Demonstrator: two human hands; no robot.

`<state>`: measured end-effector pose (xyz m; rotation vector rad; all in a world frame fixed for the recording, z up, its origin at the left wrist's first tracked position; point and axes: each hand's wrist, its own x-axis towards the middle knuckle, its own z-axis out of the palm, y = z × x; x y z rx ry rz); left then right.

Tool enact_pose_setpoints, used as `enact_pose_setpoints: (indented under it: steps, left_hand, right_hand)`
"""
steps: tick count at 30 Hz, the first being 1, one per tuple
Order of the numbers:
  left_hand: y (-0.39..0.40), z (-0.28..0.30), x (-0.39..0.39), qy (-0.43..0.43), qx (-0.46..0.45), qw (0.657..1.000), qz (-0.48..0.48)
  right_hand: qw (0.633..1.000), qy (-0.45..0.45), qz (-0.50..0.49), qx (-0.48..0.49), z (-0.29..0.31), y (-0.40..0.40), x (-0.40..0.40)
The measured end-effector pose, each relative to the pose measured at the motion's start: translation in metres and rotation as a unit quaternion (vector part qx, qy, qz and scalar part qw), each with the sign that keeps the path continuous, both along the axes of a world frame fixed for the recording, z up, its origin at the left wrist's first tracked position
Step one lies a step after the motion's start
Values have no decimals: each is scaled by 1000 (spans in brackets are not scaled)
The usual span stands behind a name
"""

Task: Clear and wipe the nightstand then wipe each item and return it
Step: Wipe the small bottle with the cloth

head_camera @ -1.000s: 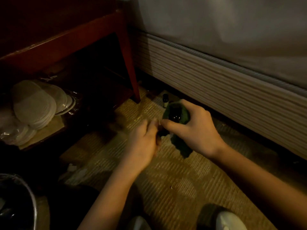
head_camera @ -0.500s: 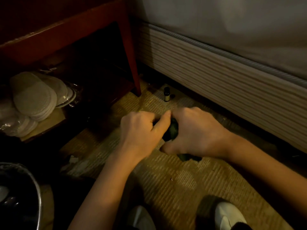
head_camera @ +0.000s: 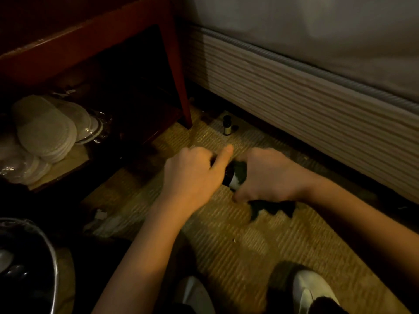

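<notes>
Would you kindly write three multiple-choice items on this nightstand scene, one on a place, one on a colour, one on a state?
1. Where does the small bottle stand?
A. on the carpet by the bed base
B. on the nightstand shelf
C. in the bin

2. What colour is the cloth?
A. white
B. dark green
C. red

3. What is the right hand doing?
A. lying flat and open
B. pointing at the bed
C. gripping the cloth around a dark bottle

Answers: 1 A, it stands upright on the carpet; 2 B, its hanging end looks dark green; 3 C, its fingers curl round both.
</notes>
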<state>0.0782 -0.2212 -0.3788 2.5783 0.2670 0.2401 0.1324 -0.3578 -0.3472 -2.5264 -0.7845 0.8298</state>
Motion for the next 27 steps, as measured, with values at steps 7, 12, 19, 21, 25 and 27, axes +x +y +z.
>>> enact_pose_setpoints:
  steps: [7,12,19,21,25,27]
  left_hand:
    - [-11,-15,-4,-98,-147,976,130]
    - [-27,-15,-11,-47,-356,909,212]
    - [-38,-16,-14,-1,-483,854,191]
    - [-45,-11,-17,-13,-503,839,207]
    - [-49,-11,-20,-58,-499,840,206]
    - [-47,-14,-21,-84,-473,863,158]
  right_hand:
    - [991,-87,-15,100,-14,0,-7]
    - [954,-57,-120,268,-32,-2,-16]
    - [893,61,-238,376,-35,-7,-15]
    - [871,115,-257,404,-35,-8,-13]
    - [822,214,-326,414,-37,-10,-9]
    - [788,313,-334,411,-33,-13,-8]
